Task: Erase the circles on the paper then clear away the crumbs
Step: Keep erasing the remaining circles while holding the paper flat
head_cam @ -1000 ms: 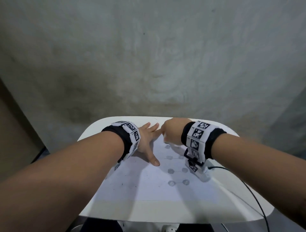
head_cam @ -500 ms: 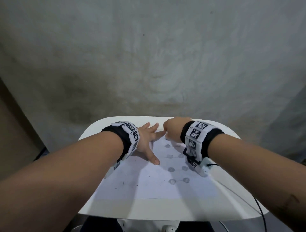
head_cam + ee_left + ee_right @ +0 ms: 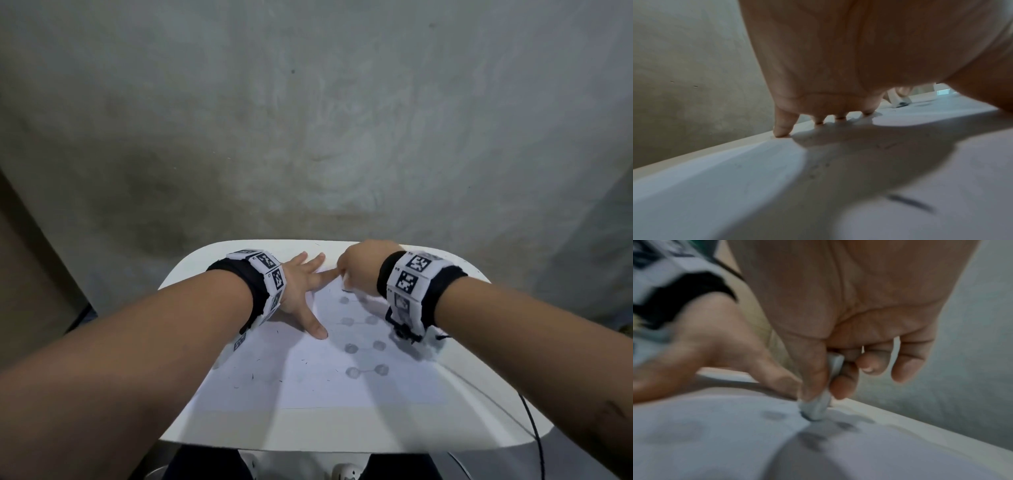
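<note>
Left hand: fingers spread flat, pressing paper on desk.
Right hand: grip pinches eraser onto a circle.

The right hand has slid toward the far edge of the paper and a little left, its knuckles now touching the left hand at a fingertip (the eraser is pinched against the sheet there), uncovering one more circle near it.

Head looks down; wrists skim the paper.
</note>
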